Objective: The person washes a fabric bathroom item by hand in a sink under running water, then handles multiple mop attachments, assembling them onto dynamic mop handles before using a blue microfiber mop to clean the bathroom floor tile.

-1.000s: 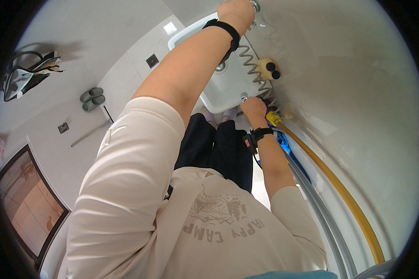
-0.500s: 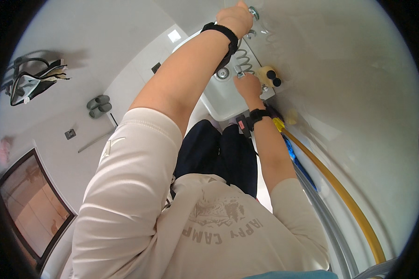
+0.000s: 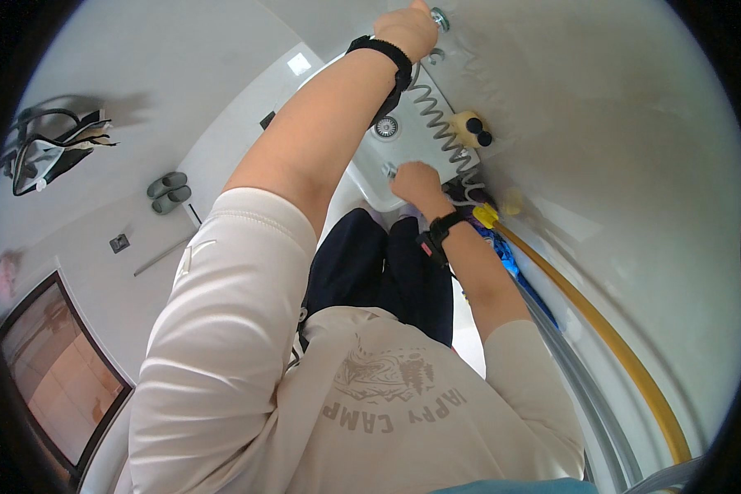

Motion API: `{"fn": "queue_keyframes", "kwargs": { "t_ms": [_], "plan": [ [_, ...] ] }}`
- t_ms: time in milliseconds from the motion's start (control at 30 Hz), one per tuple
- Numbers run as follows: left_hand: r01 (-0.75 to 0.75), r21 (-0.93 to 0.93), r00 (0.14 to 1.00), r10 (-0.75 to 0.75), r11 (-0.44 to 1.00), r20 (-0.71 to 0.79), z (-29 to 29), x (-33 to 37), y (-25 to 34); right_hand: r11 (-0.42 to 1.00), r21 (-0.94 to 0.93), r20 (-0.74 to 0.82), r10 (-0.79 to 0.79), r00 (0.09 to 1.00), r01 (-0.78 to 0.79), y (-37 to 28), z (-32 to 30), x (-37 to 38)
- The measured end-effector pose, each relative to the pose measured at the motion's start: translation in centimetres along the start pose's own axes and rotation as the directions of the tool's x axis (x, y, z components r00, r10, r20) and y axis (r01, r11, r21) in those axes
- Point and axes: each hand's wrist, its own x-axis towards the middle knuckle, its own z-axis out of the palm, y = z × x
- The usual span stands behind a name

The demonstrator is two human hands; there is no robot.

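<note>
My left hand (image 3: 407,34) reaches to the far wall, its fingers closed at a round chrome fitting (image 3: 441,20). What the fingertips grip there is partly hidden. My right hand (image 3: 418,184) is wrapped round a small chrome spray head (image 3: 389,170), which points left over the near part of a white basin (image 3: 416,146). A grey coiled hose (image 3: 439,115) stretches along the basin's right side and passes behind my right hand and wrist. The basin's round drain strainer (image 3: 385,128) lies between my two arms.
A yellow holder with black round ends (image 3: 472,129) sits on the right wall beside the basin. A yellow-brown pole (image 3: 601,317) and grey tubes (image 3: 568,375) run along my right side. Grey slippers (image 3: 169,193) and a hanging rack with bags (image 3: 53,152) are at the left.
My right hand has moved toward me and left with the spray head. The coiled hose is stretched longer. My left hand stays at the chrome fitting.
</note>
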Motion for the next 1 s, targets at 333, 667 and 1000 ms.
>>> {"fn": "queue_keyframes", "kwargs": {
  "t_ms": [333, 667, 1000],
  "plan": [
    [-0.032, 0.073, 0.999, 0.031, 0.997, 0.015, -0.5, 0.4, 0.1, 0.978, -0.072, 0.042, 0.199, 0.979, -0.196, 2.8, -0.2, -5.0],
    [-0.085, 0.129, 0.987, 0.066, 0.988, 0.146, -1.4, 0.7, 0.1, 0.987, 0.138, -0.234, 0.114, 0.966, -0.083, 1.8, -2.3, -6.5],
    [-0.153, 0.134, 0.986, 0.142, 0.979, 0.086, -1.6, 0.3, -0.8, 0.616, 0.727, -0.547, 0.256, 0.797, 0.302, -0.1, -7.3, -7.2]
  ]
}}
